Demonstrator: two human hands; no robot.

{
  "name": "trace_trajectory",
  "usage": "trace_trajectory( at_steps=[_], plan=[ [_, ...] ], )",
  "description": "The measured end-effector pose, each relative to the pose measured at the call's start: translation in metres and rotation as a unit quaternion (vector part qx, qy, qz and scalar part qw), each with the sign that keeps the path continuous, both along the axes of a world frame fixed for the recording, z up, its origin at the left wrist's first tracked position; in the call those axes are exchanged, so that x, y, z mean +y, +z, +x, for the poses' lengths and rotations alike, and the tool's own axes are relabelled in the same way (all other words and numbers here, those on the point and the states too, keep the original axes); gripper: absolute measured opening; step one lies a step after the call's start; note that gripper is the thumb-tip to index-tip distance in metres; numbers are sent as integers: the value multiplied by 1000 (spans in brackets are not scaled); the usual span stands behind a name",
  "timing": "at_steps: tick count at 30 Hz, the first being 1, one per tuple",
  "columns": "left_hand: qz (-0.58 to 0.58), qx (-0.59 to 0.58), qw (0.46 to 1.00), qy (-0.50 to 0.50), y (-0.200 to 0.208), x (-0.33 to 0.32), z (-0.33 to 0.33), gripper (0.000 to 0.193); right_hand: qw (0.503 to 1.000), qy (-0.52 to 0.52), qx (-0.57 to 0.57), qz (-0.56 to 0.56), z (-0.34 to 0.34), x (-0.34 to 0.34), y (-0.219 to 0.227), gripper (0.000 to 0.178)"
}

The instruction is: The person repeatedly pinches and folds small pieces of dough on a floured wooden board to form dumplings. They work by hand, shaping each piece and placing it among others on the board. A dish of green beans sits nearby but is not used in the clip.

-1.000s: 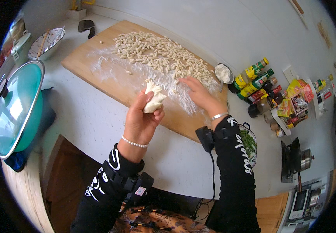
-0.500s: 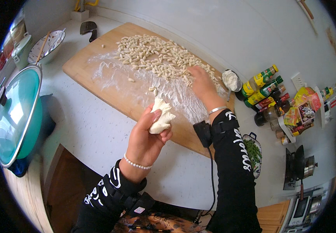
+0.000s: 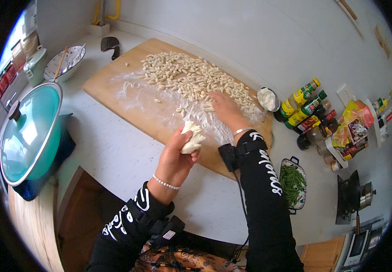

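Note:
My left hand (image 3: pixel 176 149) is closed round a pale lump of dough (image 3: pixel 193 137) with a torn, ragged top, held up before the near edge of the wooden board (image 3: pixel 100 84). Palm down, my right hand (image 3: pixel 225 110) rests on the floury board at the near side of a spread of small shaped dough pieces (image 3: pixel 182 68). Its fingers stretch leftward, and their tips partly hide what lies under them. A couple of small dough bits (image 3: pixel 181 110) lie just beyond the lump, and single pieces sit apart on the board.
Right of the board stand a bowl of flour (image 3: pixel 267 99), several sauce bottles (image 3: pixel 300 97) and a dish of green beans (image 3: pixel 292 182). A cleaver (image 3: pixel 110 44) and a patterned bowl with chopsticks (image 3: pixel 69 63) are at back left. A glass-lidded teal pot (image 3: pixel 62 147) stands left.
My right hand has moved left and slightly nearer along the edge of the dough pieces. My left hand still holds the lump. The whole view has shifted a little.

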State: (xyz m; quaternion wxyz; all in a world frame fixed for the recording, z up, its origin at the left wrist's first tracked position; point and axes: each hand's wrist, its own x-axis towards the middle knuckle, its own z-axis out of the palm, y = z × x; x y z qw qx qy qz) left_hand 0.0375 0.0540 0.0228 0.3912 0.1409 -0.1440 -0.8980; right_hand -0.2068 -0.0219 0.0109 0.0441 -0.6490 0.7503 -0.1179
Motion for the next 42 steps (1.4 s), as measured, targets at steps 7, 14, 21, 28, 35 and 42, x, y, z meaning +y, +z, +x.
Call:
trace_trajectory(
  at_steps=[7,14,21,28,35,42],
  plan=[
    [33,-16,999,-6,0,2,-5,27,994,-23,6,-110,-7,20,14,35],
    [-63,-26,998,1,8,7,-13,35,843,97,-517,-110,57,105,30,35],
    [-102,-29,994,-18,-12,10,-14,32,829,147,-512,-173,90,150,10,47],
    [-79,-20,993,-89,-18,17,-15,33,862,132,-430,-234,95,166,13,36],
    [-109,-67,986,-109,-14,21,-17,40,873,114,-381,-282,92,168,10,27],
    [-140,-74,979,-131,-15,22,-18,44,879,99,-364,-290,95,168,9,19]
  ],
)
